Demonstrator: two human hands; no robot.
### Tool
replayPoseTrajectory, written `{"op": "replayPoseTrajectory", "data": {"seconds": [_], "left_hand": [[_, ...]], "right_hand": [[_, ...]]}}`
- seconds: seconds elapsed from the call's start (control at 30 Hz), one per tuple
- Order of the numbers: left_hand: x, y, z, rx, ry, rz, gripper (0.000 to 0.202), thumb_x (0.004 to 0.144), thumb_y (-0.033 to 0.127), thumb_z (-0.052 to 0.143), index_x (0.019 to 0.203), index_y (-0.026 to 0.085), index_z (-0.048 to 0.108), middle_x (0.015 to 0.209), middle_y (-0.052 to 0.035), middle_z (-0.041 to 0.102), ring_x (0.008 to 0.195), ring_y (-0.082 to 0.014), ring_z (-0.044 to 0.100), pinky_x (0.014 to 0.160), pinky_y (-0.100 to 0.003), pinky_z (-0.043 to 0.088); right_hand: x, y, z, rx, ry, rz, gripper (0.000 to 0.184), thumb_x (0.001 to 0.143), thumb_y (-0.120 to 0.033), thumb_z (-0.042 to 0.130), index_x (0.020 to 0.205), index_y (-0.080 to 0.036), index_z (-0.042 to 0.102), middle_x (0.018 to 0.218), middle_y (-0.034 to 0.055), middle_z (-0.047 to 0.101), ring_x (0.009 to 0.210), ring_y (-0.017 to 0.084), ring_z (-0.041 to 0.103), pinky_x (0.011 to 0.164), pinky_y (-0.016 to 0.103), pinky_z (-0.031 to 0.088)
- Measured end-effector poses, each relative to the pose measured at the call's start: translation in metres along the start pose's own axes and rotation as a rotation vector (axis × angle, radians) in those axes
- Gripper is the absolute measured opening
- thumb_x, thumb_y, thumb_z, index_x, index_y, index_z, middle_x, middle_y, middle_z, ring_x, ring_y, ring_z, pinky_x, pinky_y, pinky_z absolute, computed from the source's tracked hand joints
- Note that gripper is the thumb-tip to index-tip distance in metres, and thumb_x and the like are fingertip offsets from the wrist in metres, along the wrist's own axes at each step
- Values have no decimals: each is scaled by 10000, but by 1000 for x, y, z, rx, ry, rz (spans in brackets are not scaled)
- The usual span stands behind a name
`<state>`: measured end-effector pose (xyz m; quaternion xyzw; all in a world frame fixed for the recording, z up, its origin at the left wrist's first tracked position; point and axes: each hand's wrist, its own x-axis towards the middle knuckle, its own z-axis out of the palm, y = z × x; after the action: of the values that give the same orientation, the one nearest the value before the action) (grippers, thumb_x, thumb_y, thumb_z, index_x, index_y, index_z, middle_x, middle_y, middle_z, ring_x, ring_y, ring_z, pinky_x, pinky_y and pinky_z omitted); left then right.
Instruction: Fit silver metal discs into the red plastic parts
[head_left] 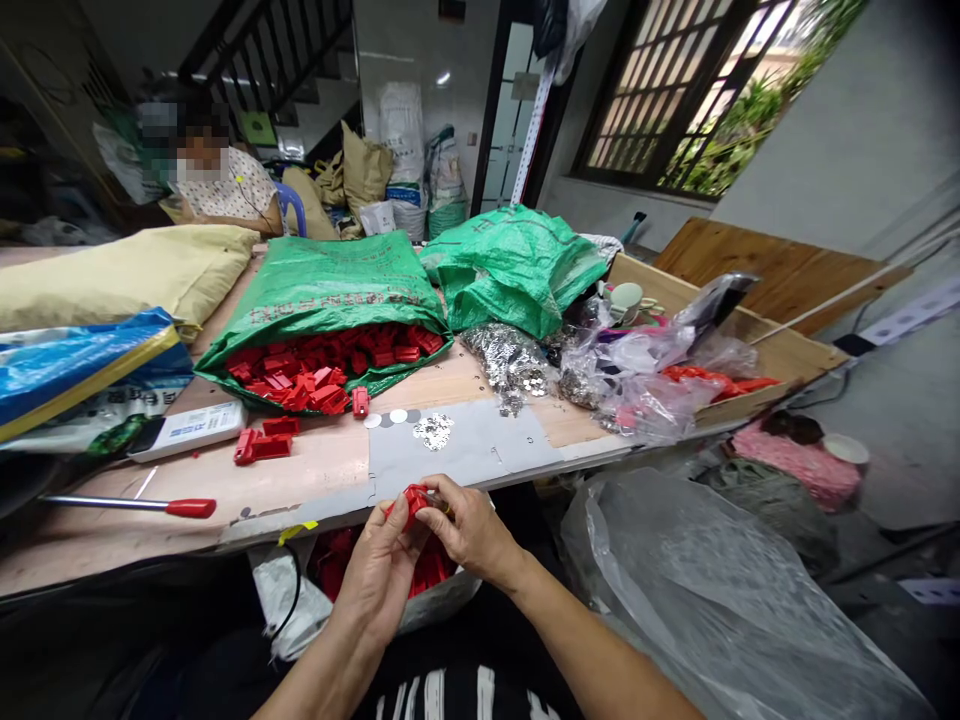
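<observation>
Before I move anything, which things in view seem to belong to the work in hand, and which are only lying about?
Likely part of the work:
red piece between left hand and right hand
loose red pieces in the green bag
silver discs, perhaps

Probably just lying about:
white box
yellow sack
wooden board
clear plastic beside the table

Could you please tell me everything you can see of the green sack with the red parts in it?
The green sack looks like woven plastic, slightly shiny and creased, with rows of dark reddish print across its upper face. It lies flat on the table, its wide mouth open toward the camera. Red parts fill the opening in a loose heap, reaching its lower lip. On the picture's right, it meets or nearly meets another green sack; I cannot tell which.
</observation>
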<state>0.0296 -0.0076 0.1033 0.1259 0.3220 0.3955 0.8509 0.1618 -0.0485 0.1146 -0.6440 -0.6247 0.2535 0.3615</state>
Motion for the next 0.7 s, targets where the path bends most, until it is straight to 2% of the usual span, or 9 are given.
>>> {"op": "replayPoseTrajectory", "data": {"seconds": [0.1, 0.23, 0.33, 0.43, 0.5, 0.6, 0.7], "left_hand": [[-2, 0, -6, 111, -12, 31, 189, 682, 214, 779, 687, 139, 606, 802, -37, 698, 774, -137, 668, 761, -248, 535], [-2, 8, -17, 389, -15, 129, 216, 615, 197, 814, 669, 136, 614, 831, -39, 704, 780, -142, 658, 760, -239, 510], [0, 17, -25, 559, 33, 203, 230, 563, 163, 832, 709, 140, 655, 920, -49, 709, 812, -146, 653, 736, -213, 492], [3, 29, -32, 689, -1, 268, 222, 612, 223, 809, 771, 144, 675, 870, -49, 710, 813, -147, 643, 742, -206, 484], [7, 39, -39, 740, -6, 367, 259, 639, 265, 793, 832, 151, 663, 845, -45, 702, 819, -151, 640, 764, -210, 485], [13, 57, -52, 723, 111, 558, 429, 613, 297, 803, 981, 194, 609, 922, -31, 686, 882, -161, 645, 812, -233, 493], [15, 80, -68, 787, 194, 698, 521, 648, 356, 765, 1108, 225, 556, 983, -28, 664, 956, -183, 634, 932, -325, 470]], "right_hand": [[-2, 4, 1, -59, -38, -4, 264, 908, -358, 507, 1122, -217, 573, 771, 0, 652, 698, 139, 591, 656, 227, 395], [-2, 11, -5, -46, -139, 11, 403, 841, -398, 617, 1209, -247, 552, 748, -26, 624, 649, 121, 556, 613, 208, 376], [-1, 14, -11, -46, -120, 27, 395, 846, -411, 608, 1197, -237, 564, 704, -35, 595, 628, 115, 528, 596, 208, 355], [1, 17, -18, -77, -33, 62, 337, 874, -393, 563, 1162, -219, 584, 691, -26, 590, 637, 123, 532, 611, 219, 362], [4, 24, -27, -120, 39, 89, 314, 885, -375, 537, 1150, -215, 589, 707, -15, 604, 658, 134, 551, 631, 230, 380], [10, 42, -47, -233, 196, 144, 307, 894, -345, 503, 1157, -206, 579, 781, 10, 634, 725, 156, 588, 691, 258, 420], [19, 68, -75, -410, 376, 221, 307, 869, -284, 512, 1152, -182, 575, 916, 54, 644, 853, 192, 603, 793, 303, 445]]}}
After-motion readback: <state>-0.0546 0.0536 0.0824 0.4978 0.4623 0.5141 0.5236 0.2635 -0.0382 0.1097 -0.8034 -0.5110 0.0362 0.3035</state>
